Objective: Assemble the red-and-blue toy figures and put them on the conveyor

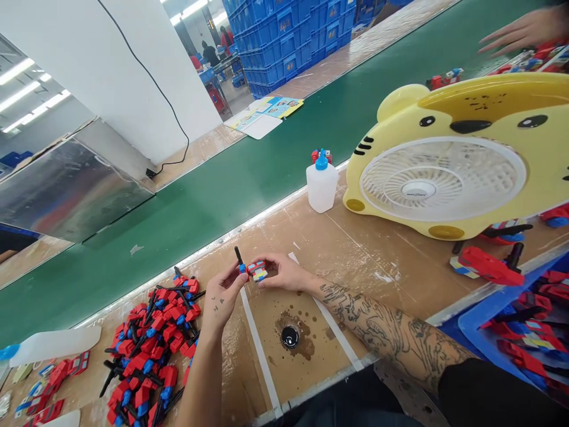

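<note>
My left hand [221, 299] pinches a small blue and red toy arm [242, 268] with a black rod sticking up from it. In my right hand [287, 272] is a red toy body [258, 271] with blue, grey and yellow faces. The two pieces meet or nearly touch between my fingertips; the exact contact is hidden. Left of my left hand lies a heap of red and blue toy arms [155, 338] with black rods. A small black cup [290, 337] of liquid stands below my hands, with wet spots around it.
A green conveyor belt [178, 219] runs behind the brown worktop. A white squeeze bottle [322, 188] stands beside a yellow animal-shaped fan [382, 118]. At right a blue bin [478, 323] holds toys. Another person's hand [528, 29] is at top right. A second bottle [57, 346] lies at left.
</note>
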Motion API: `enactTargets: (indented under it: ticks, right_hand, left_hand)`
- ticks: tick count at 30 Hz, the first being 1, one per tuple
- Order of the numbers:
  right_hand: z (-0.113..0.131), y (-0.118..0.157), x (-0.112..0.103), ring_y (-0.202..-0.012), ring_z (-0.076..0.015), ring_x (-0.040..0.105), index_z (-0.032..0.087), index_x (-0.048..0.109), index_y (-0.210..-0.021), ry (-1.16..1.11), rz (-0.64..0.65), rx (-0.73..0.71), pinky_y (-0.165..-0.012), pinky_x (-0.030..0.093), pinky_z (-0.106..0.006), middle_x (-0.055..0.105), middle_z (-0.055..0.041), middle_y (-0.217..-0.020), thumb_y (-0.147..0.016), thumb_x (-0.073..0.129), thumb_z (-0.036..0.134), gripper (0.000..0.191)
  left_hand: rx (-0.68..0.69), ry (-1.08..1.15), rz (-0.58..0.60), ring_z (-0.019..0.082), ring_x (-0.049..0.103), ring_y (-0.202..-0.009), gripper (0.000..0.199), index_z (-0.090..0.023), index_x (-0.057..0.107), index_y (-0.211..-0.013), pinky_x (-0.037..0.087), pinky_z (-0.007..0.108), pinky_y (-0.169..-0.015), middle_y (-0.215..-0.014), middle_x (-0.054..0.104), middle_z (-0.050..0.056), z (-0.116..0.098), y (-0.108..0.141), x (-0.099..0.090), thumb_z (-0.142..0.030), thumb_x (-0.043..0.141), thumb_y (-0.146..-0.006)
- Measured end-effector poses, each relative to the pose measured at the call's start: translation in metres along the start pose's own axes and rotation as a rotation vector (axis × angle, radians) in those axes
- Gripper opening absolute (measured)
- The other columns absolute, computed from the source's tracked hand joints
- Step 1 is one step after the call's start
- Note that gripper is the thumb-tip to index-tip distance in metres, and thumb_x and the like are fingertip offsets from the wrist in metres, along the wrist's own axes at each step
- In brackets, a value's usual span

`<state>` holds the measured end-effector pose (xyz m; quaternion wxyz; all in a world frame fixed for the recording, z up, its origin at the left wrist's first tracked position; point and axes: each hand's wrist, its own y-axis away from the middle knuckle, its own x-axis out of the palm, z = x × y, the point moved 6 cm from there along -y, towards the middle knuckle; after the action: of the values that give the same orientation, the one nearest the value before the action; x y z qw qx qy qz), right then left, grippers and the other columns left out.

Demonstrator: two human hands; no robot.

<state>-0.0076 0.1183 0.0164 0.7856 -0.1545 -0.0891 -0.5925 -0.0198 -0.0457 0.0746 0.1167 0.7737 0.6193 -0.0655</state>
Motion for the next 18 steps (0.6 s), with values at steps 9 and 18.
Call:
enactTargets:
  ticks: [9,18]
  right_hand:
    - [0.017,0.007,-0.004,-0.091,-0.0202,0.064,0.019,0.066,-0.111,0.451,-0.191,-0.134,-0.082,0.050,-0.031,0.069,-0.0041,-0.103,-0.071,0.080,0.022,0.042]
    - [0.030,0.015,-0.006,-0.092,-0.0221,0.062,0.018,0.064,-0.108,0.714,-0.361,-0.291,-0.083,0.049,-0.033,0.066,-0.0075,-0.100,-0.081,0.061,0.010,0.029]
  left_hand:
    - [0.210,-0.366,-0.108,0.027,0.065,-0.107,0.050,-0.019,0.063,-0.126,0.050,0.042,-0.098,-0.114,0.066,0.010,-0.007,0.003,0.026,-0.041,0.071,-0.082]
    - [0.233,-0.555,-0.221,0.030,0.054,-0.124,0.073,-0.021,0.046,-0.140,0.042,0.045,-0.105,-0.131,0.056,0.014,-0.020,-0.008,0.067,-0.027,0.072,-0.073]
